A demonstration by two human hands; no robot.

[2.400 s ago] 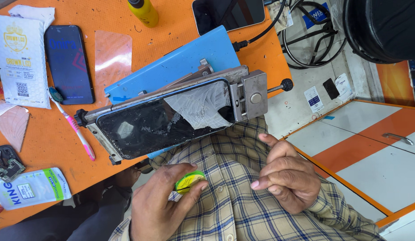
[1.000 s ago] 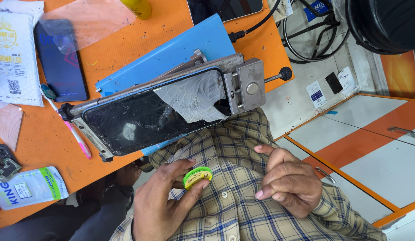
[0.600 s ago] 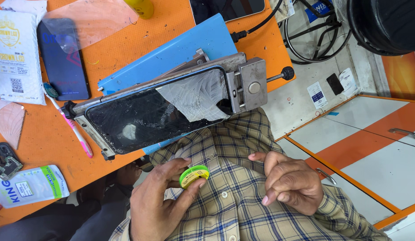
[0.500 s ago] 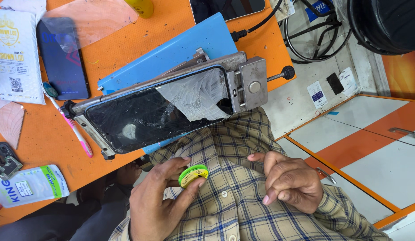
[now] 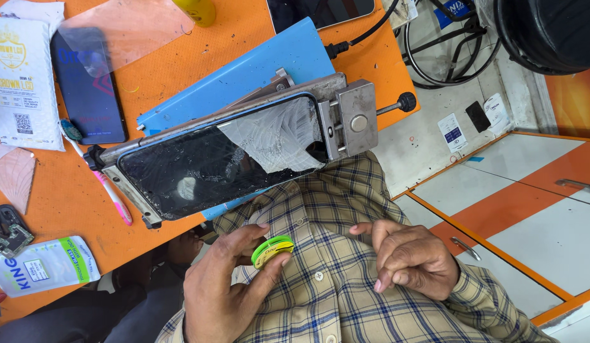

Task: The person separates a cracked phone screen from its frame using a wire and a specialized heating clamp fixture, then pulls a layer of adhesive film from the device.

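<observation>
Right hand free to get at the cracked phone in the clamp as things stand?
Probably yes. The right hand holds nothing and the cracked phone lies just beyond it in the metal clamp, with nothing between them.

The left hand is raised, thumb and fingertips pinched together. The right hand is loosely curled beside it, fingers bent inward, gripping nothing, plaid sleeve at the wrist.
</observation>
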